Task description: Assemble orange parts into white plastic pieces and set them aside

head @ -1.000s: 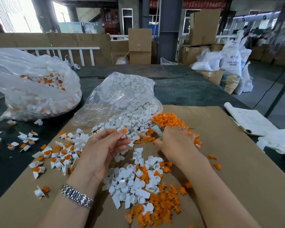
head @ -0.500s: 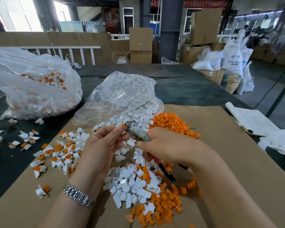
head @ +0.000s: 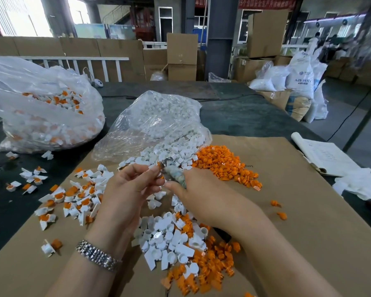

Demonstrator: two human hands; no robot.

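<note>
Fingers (head: 147, 175) of the left hand (head: 129, 189) pinch a small white piece with an orange part (head: 159, 166) at the frame's centre, while the right hand (head: 204, 194) grips a tool (head: 172, 173) whose tip touches it. Largest first: a cardboard sheet (head: 308, 221) covers the desk; finished pieces (head: 73, 198) lie at left, loose white pieces (head: 169, 241) below, an orange pile (head: 225, 166) at right. Seating the insert appears underway; next, the piece likely goes left.

A dark table (head: 244, 116) carries brown cardboard (head: 308, 232), two plastic bags (head: 154, 125) and papers (head: 326, 155).
</note>
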